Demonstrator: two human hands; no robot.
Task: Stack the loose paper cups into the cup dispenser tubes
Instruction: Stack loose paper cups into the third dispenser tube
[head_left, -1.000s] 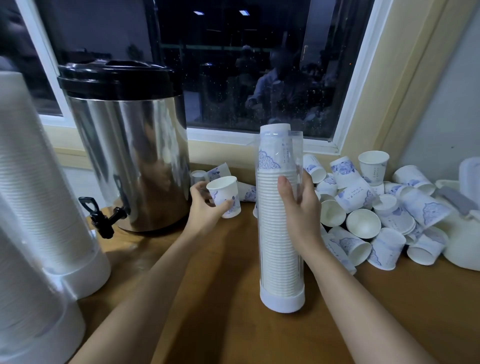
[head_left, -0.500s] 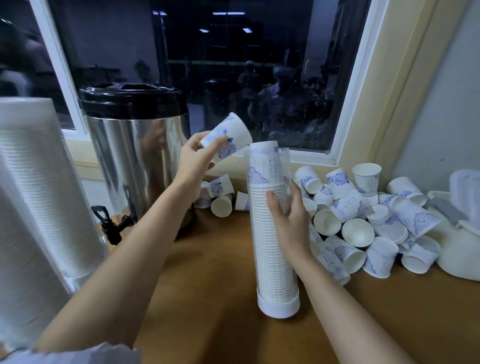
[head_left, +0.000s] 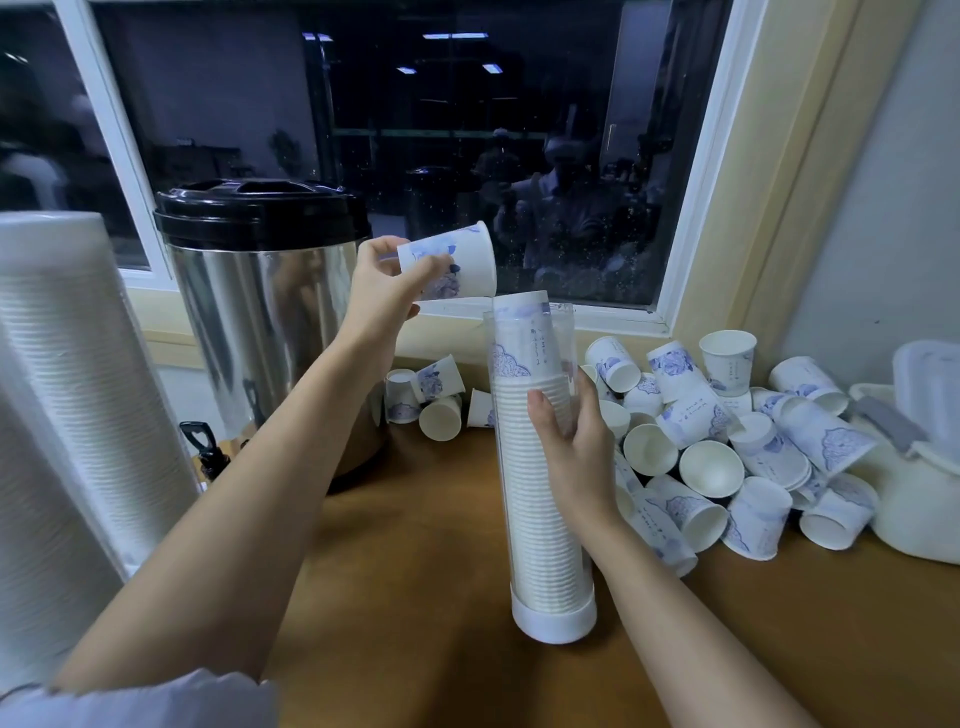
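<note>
A clear dispenser tube (head_left: 535, 514) on a white base stands upright on the wooden counter, packed with stacked paper cups up past its rim. My right hand (head_left: 574, 447) grips the tube around its middle. My left hand (head_left: 382, 291) holds a white paper cup with blue print (head_left: 457, 267) tipped on its side, mouth toward the right, its lower rim just above and left of the top cup of the stack. A heap of loose paper cups (head_left: 727, 447) lies to the right of the tube, and a few more cups (head_left: 431, 400) lie behind it.
A steel drinks urn (head_left: 260, 322) with a black lid and a tap (head_left: 202, 447) stands at the back left. Tall sleeves of white cups (head_left: 67, 395) fill the left edge. A white lidded container (head_left: 914, 467) sits at far right. A window backs the wooden counter (head_left: 415, 597).
My left hand picked a cup from beside the urn, lifted it and carried it right to the tube's top. My right hand stayed on the tube.
</note>
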